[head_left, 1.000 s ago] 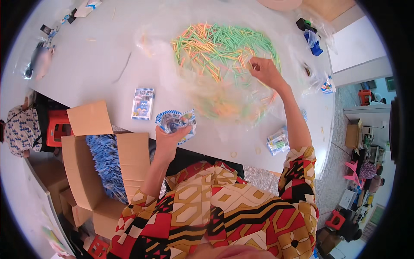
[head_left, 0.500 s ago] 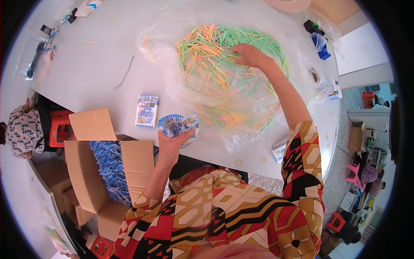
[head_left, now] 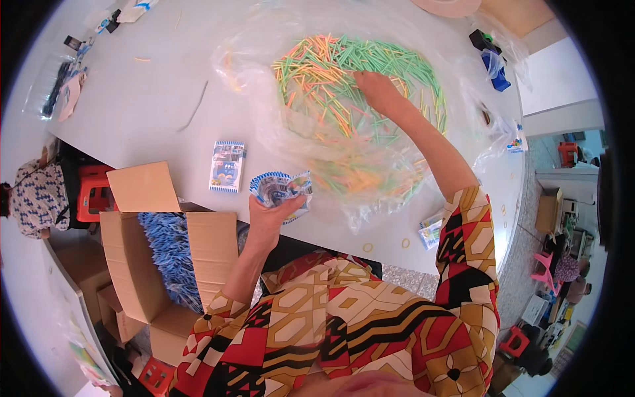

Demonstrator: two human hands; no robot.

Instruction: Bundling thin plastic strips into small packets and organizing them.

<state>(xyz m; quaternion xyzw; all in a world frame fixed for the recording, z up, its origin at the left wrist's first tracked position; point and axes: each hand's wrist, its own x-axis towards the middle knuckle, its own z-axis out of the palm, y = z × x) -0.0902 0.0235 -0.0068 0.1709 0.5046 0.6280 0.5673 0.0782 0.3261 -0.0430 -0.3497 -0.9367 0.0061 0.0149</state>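
Note:
My left hand (head_left: pixel 266 217) is closed round a small clear plastic packet (head_left: pixel 280 188) with blue striped edges; its top gapes and the packet is crumpled. My right hand (head_left: pixel 378 91) reaches over a heap of thin coloured sticks (head_left: pixel 370 56), green, yellow, orange and pink. Its fingers are curled together down among the sticks, and what they pinch is hidden. The heap lies on a spread-out clear plastic bag (head_left: pixel 264 129). Left of the packet in my hand, a flat blue and white packet (head_left: pixel 227 167) lies on the white table (head_left: pixel 152 106).
An open cardboard box (head_left: pixel 135 264) full of blue packets (head_left: pixel 169 261) stands at the table's near left edge. Rubber bands (head_left: pixel 368 247) and another packet (head_left: pixel 431 231) lie near right. A blue tape dispenser (head_left: pixel 496 70) stands far right. Another person (head_left: pixel 45 192) sits at left beside a red stool (head_left: pixel 94 193).
My right hand has shifted slightly down in the heap, its fingers drawn closer together. My left hand has moved a little to the right with the packet.

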